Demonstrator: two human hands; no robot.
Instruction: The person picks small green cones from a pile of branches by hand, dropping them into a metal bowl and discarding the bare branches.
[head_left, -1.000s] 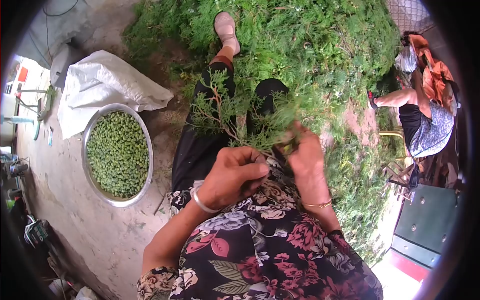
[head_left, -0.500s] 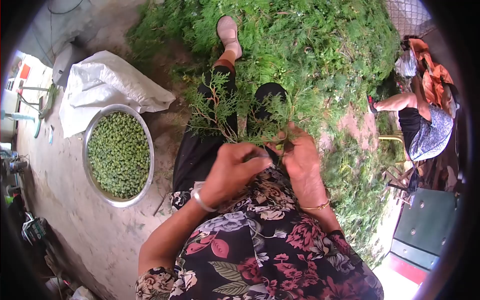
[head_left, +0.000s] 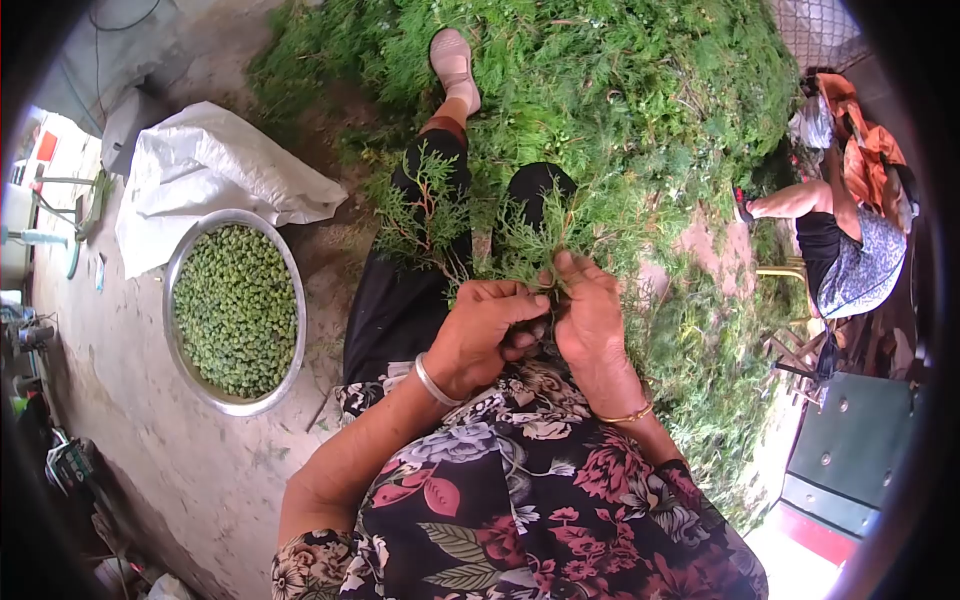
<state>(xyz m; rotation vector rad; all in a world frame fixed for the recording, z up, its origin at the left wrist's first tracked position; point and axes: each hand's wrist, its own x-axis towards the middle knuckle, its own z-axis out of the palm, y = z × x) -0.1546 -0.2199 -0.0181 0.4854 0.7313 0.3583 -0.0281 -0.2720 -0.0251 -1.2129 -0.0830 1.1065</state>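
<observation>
My left hand, with a pale bangle at the wrist, is closed around the lower stem of a leafy green conifer branch over my lap. Close beside it, my right hand, wearing a thin gold-coloured bracelet, pinches a green sprig between thumb and fingers. The fingertips of both hands nearly meet, so where the stems join is hidden. To the left on the ground stands a round metal basin of small green cones.
A large heap of cut conifer branches spreads ahead and to the right. Behind the basin lies a white sack. Another person sits at the far right, near a dark green panel.
My left hand has shifted slightly right, its fingertips now close to my right fingers. My right hand has drawn slightly left. The branch stays over my knees.
</observation>
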